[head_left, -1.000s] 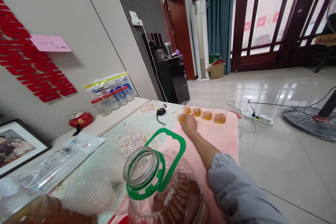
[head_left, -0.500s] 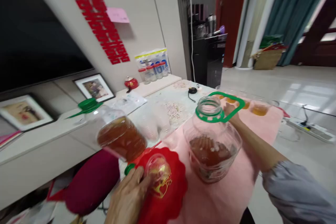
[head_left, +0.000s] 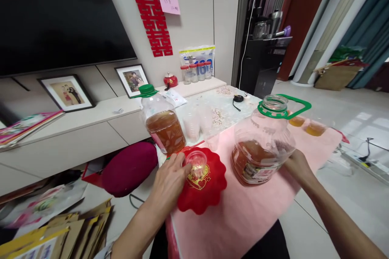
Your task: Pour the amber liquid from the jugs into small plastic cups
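My left hand is at the left side of a small clear plastic cup, thumb and fingers closed at its edge. The cup stands on a red scalloped tray with a gold heart print. Beside the lower right side of an open clear jug is my right hand; the jug hides its fingers. Brown liquid fills the jug's lower part, and a green handle sticks out from its neck. Behind the tray stands a second jug with a green cap and brown liquid.
Stacked clear cups lie behind the tray. Cups of amber liquid stand at the right on the pink cloth. A black tape measure lies farther back. A maroon stool is at the left.
My right hand has come back from near the filled cups to the jug's side. My left hand stays at the small cup. The view has turned left.
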`<act>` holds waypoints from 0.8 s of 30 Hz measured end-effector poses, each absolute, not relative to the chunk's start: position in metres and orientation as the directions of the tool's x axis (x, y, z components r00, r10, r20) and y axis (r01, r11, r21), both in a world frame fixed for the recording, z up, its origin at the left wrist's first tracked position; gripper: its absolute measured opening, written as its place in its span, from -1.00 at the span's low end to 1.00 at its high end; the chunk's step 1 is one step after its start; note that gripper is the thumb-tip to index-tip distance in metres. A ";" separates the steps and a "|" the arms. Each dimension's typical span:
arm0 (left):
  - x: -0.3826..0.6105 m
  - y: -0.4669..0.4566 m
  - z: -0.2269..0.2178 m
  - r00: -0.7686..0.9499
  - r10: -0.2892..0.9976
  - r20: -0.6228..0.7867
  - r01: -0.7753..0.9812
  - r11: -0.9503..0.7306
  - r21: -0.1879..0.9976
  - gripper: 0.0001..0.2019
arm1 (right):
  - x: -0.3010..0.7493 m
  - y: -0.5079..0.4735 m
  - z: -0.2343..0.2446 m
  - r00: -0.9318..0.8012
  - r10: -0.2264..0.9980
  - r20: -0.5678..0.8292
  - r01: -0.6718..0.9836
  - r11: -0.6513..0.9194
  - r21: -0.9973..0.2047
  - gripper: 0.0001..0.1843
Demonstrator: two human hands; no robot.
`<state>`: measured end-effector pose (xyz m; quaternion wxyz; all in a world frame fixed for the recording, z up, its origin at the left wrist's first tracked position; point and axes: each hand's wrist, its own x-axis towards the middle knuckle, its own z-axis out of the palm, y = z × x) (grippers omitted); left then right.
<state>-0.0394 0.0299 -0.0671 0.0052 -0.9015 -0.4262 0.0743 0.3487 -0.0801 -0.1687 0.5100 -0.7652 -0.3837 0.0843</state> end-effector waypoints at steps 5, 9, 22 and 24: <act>-0.042 0.028 -0.071 0.658 0.747 -0.096 0.748 -0.663 -0.029 -0.61 | 0.327 -0.092 -0.167 0.688 0.701 0.190 0.263 0.004 -0.965 -0.71; -0.043 0.026 -0.076 0.652 0.756 -0.055 0.758 -0.652 0.016 -0.48 | 0.312 -0.100 -0.168 0.656 0.743 0.133 0.056 0.128 -0.990 -0.56; -0.007 -0.020 -0.078 0.601 0.779 0.176 0.674 -0.613 0.411 -0.30 | 0.292 -0.112 -0.177 0.414 0.889 0.197 -0.059 0.242 -0.968 -0.28; 0.017 -0.033 -0.077 0.621 0.780 0.078 0.578 -0.522 0.627 -0.10 | 0.292 -0.113 -0.173 0.359 0.913 0.193 -0.039 0.222 -0.974 -0.17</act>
